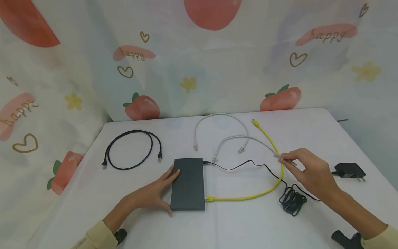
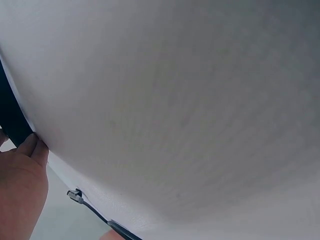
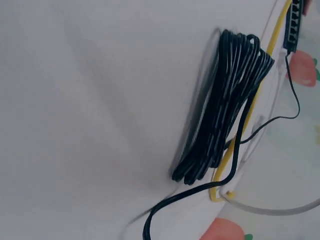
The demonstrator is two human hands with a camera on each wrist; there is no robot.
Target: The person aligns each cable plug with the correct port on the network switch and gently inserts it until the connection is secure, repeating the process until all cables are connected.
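A dark grey network switch (image 1: 188,186) lies flat on the white table, and its row of ports (image 3: 295,22) shows in the right wrist view. Along its left side rests my left hand (image 1: 152,192), fingertips at the edge and thumb by the near corner. My right hand (image 1: 314,169) pinches one end of a white Ethernet cable (image 1: 231,137) between thumb and fingers, above the table to the right. A yellow Ethernet cable (image 1: 245,198) is plugged into the switch's near right side and passes beneath that hand. A thin black power cord (image 1: 230,169) enters the far right side.
A second white Ethernet cable (image 1: 217,114) curves at the back. At the left lies a coiled black Ethernet cable (image 1: 132,168). The bundled black cord (image 1: 293,201) sits below my right hand, and a black power adapter (image 1: 349,170) lies to its right. A patterned curtain (image 1: 217,69) hangs behind.
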